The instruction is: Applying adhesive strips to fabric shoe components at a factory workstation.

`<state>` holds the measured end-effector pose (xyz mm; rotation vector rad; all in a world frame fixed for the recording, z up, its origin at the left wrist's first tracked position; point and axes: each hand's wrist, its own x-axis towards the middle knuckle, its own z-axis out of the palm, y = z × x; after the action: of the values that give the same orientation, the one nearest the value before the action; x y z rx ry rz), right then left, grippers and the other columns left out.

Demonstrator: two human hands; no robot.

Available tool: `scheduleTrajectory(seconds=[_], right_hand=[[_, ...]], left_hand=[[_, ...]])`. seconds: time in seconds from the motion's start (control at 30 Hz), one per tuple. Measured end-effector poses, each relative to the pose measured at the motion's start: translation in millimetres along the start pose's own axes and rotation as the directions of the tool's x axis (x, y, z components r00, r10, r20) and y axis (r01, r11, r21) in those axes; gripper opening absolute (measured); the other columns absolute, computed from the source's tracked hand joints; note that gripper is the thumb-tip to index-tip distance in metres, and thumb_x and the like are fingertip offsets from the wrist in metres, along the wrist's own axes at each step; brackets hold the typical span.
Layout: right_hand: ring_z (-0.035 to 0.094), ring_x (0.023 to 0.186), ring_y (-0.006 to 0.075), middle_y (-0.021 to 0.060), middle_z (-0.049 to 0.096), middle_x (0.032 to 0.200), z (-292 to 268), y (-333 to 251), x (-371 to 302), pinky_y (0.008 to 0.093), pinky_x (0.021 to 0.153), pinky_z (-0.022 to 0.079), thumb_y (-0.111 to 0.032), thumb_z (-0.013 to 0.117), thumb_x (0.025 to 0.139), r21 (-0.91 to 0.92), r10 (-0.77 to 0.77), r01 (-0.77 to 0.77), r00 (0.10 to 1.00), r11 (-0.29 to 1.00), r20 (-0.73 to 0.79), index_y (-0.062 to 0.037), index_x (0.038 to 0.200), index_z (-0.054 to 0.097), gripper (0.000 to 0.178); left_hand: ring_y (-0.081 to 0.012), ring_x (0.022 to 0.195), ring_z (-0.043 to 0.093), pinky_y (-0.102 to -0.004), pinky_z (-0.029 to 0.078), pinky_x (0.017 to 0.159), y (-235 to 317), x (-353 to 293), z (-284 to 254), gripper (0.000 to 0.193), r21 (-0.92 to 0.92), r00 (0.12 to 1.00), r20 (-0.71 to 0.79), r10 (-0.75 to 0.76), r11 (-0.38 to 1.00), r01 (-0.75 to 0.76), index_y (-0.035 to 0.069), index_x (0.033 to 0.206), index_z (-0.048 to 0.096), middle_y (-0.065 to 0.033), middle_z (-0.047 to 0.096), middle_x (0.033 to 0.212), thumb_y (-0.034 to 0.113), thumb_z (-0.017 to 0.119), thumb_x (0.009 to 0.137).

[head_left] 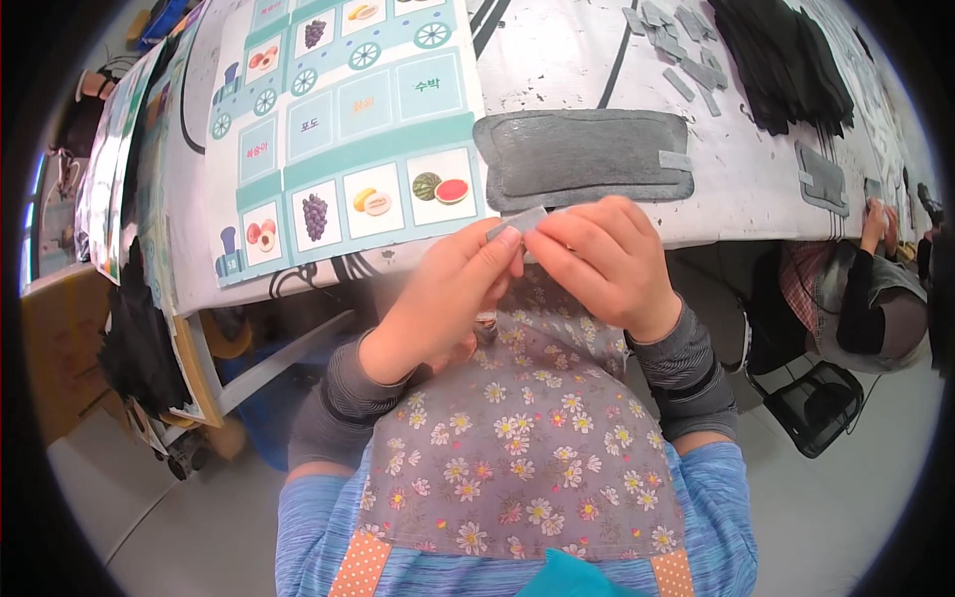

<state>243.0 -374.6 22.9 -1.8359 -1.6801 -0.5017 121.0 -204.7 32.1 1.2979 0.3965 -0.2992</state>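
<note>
In front of my apron, at the table's near edge, I hold a small flat grey strip between both hands. My left hand pinches it between thumb and fingers, palm turned inward. Beside it, the thumb and forefinger of my right hand close on the strip's other end, the remaining fingers curled. Just beyond my hands lies a long grey felt-like pad with rounded corners. A lighter grey tab sits at its right end.
Printed fruit picture sheets cover the table's left part. Loose grey strips lie scattered at the back, near a heap of black fabric. Another grey pad is farther right. A person works at the right, by a black chair.
</note>
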Motion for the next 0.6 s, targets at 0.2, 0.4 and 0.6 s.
scheduleTrajectory(seconds=[0.2, 0.4, 0.6], right_hand=[[0.060, 0.089, 0.0186, 0.0012, 0.062, 0.099, 19.1, 9.3, 16.3, 0.0339, 0.077, 0.048, -0.011, 0.066, 0.074, -0.065, 0.008, -0.008, 1.000, 0.998, 0.004, -0.0075, 0.099, 0.066, 0.025], [0.059, 0.089, 0.0198, 0.0012, 0.062, 0.097, 34.7, 13.2, 13.6, 0.0357, 0.078, 0.048, -0.010, 0.065, 0.075, -0.148, 0.163, -0.149, 0.983, 0.978, 0.088, -0.0070, 0.100, 0.067, 0.026], [0.058, 0.090, 0.0198, 0.0006, 0.062, 0.097, 38.5, 15.2, 14.6, 0.0356, 0.080, 0.047, -0.010, 0.064, 0.075, -0.138, 0.157, -0.145, 0.984, 0.980, 0.083, -0.0064, 0.098, 0.068, 0.024]], left_hand=[[-0.0096, 0.058, 0.039, -0.0252, 0.032, 0.054, -10.7, 2.3, -19.1, 0.028, 0.272, 0.953, -0.184, 0.242, 0.944, -0.187, 0.005, 0.086, 0.057, 0.0017, 0.046, 0.066, 0.022, 0.047, 0.106], [-0.0286, 0.071, 0.057, -0.0363, 0.044, 0.068, -38.4, 27.2, -44.2, 0.015, 0.889, 0.423, 0.032, 0.905, 0.168, -0.426, 0.004, 0.091, 0.062, -0.0078, 0.063, 0.079, -0.001, 0.068, 0.078], [-0.0249, 0.092, 0.061, -0.0394, 0.044, 0.084, -43.3, 27.1, -38.9, 0.026, 0.932, 0.451, 0.065, 0.890, 0.108, -0.347, 0.007, 0.095, 0.064, -0.0034, 0.070, 0.099, -0.002, 0.066, 0.071]])
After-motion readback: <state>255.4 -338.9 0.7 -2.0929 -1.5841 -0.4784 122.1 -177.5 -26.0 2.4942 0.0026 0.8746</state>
